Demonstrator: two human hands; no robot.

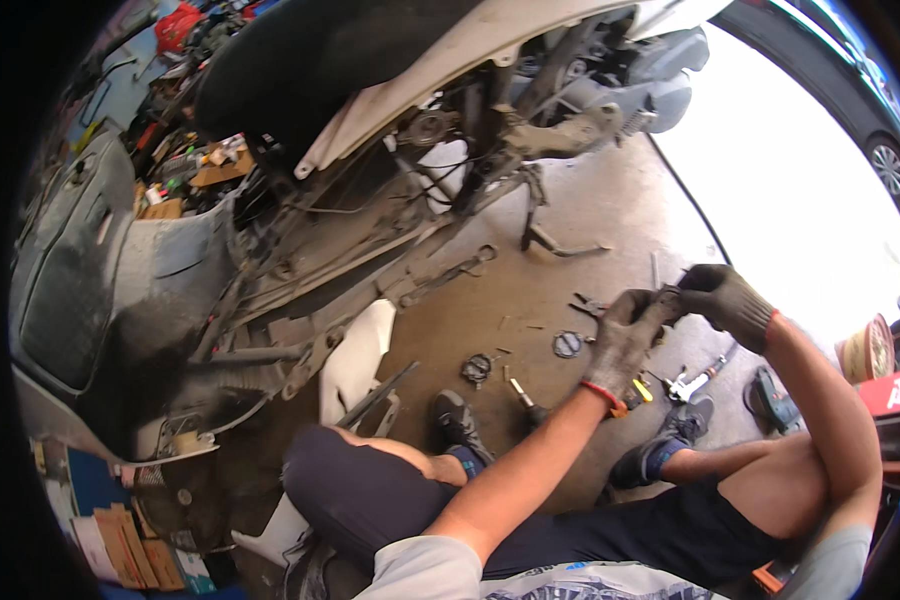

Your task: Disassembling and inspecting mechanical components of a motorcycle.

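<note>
Black hose (685, 190) nr R hand (727, 300), scooter (320, 230) beyond

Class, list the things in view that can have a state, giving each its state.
Left hand: gloved, fingers bent, close against the right hand
Right hand: gloved, fingers bent; anything held is unclear
Scooter: partly stripped, frame exposed
Round parts: two, loose, lying apart
White-handled tool: lying down, unheld
Shoes: worn
Car: partly out of frame

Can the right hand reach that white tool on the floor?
Probably yes: nothing seems to lie between the right hand and the white tool, though that hand seems busy with something too small to tell.
</note>
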